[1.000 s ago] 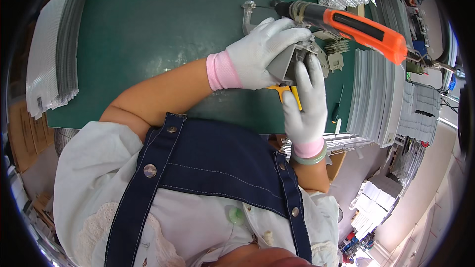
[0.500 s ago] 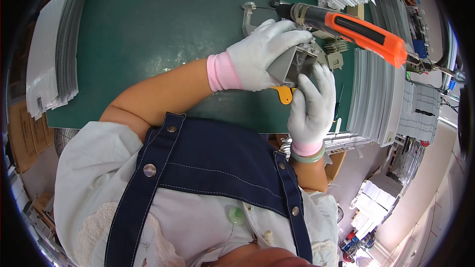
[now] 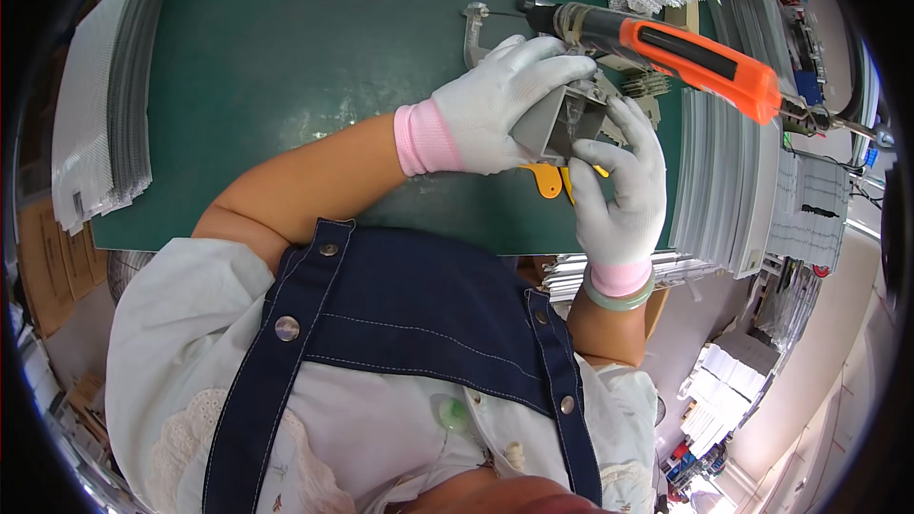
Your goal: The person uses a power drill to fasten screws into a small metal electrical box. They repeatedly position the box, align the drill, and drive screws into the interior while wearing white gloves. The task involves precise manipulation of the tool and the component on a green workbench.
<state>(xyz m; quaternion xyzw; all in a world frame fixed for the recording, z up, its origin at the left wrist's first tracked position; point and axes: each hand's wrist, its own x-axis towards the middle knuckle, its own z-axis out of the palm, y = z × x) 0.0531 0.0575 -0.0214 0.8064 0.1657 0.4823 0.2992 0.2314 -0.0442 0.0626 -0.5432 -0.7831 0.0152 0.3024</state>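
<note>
My left hand (image 3: 490, 109), in a white glove with a pink cuff, is closed on a grey box-shaped housing (image 3: 543, 128). The housing's open side faces right, and a clear crinkled strip (image 3: 573, 112) shows inside it. At the lower right edge of this opening is my right hand (image 3: 624, 195), gloved the same way. Its thumb and index tips meet in a pinch, while the other fingers curve up beside the housing; what the pinch holds is too small to make out. Below the housing, a yellow handle (image 3: 545, 181) lies on the green table (image 3: 305, 48).
An orange and black power screwdriver (image 3: 700, 57) hangs over the housing from the right. Behind my left hand stands a clear bracket (image 3: 473, 33). Small beige parts (image 3: 647, 86) lie at the right. Stacked panels (image 3: 728, 171) line the right side, ribbed sheets (image 3: 105, 86) the left.
My right hand has shifted right and slightly back from the housing, its thumb and index tips now at the opening's edge. My left hand and the housing have barely moved left.
</note>
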